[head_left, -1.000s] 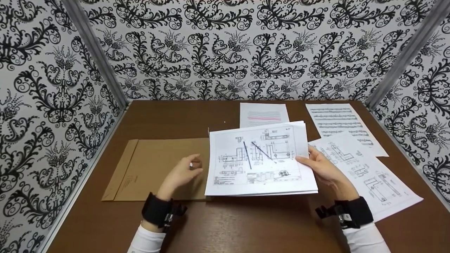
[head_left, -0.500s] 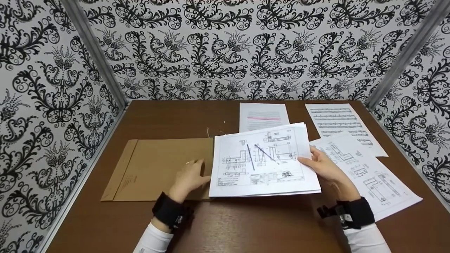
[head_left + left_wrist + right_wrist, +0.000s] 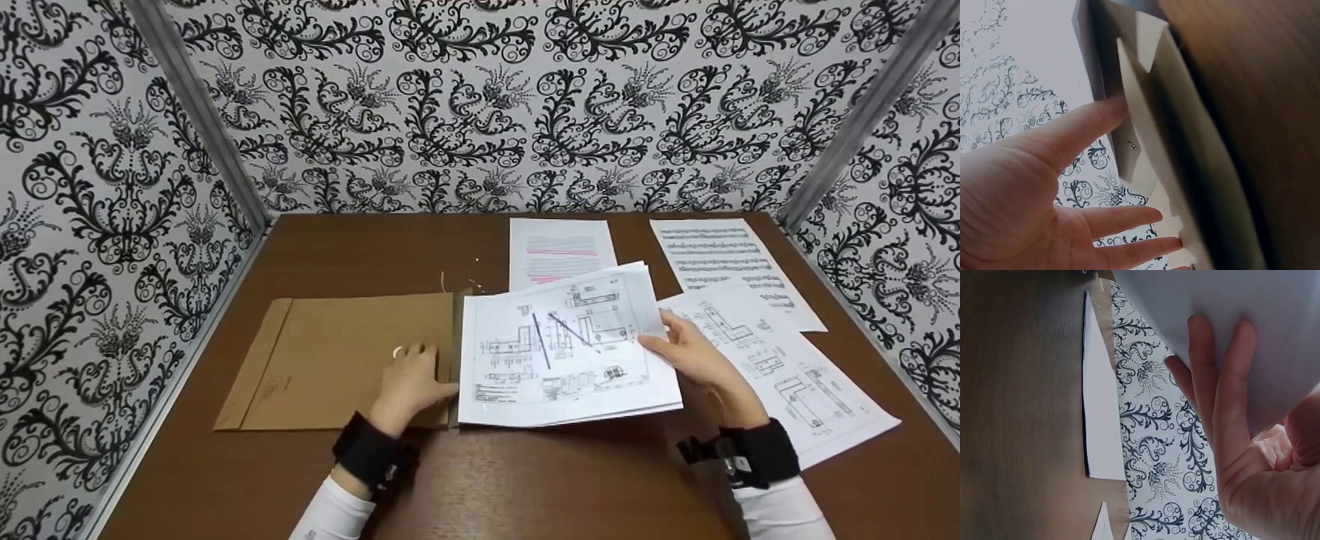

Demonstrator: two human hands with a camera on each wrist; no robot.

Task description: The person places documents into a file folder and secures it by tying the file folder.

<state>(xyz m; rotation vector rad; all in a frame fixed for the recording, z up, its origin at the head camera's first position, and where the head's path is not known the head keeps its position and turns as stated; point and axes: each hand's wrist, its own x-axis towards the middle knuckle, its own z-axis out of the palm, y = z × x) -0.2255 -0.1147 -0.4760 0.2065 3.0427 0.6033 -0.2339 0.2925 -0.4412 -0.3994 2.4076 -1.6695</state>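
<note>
In the head view a brown cardboard folder (image 3: 337, 352) lies on the left half of the table. My left hand (image 3: 411, 386) rests on its right part, thumb at the folder's right edge. The left wrist view shows the thumb (image 3: 1092, 121) touching the gap between the cardboard layers, the other fingers extended. My right hand (image 3: 697, 360) pinches a small stack of paper sheets (image 3: 510, 412) by the right side, thumb on top and fingers underneath. The top sheet carries a technical drawing with two dark pen strokes. The stack's left edge is right beside the folder's opening.
Behind the stack lies a text page (image 3: 559, 244) with pink highlighted lines. Sheet music (image 3: 720, 259) lies at the back right, with another drawing sheet (image 3: 806, 382) overlapping it. A thin string (image 3: 443, 282) shows at the folder's far edge. Patterned walls surround the brown table (image 3: 525, 487).
My left hand has moved right and come down onto the folder's edge. The stack in my right hand has shifted slightly right and lower, uncovering the folder's right edge.
</note>
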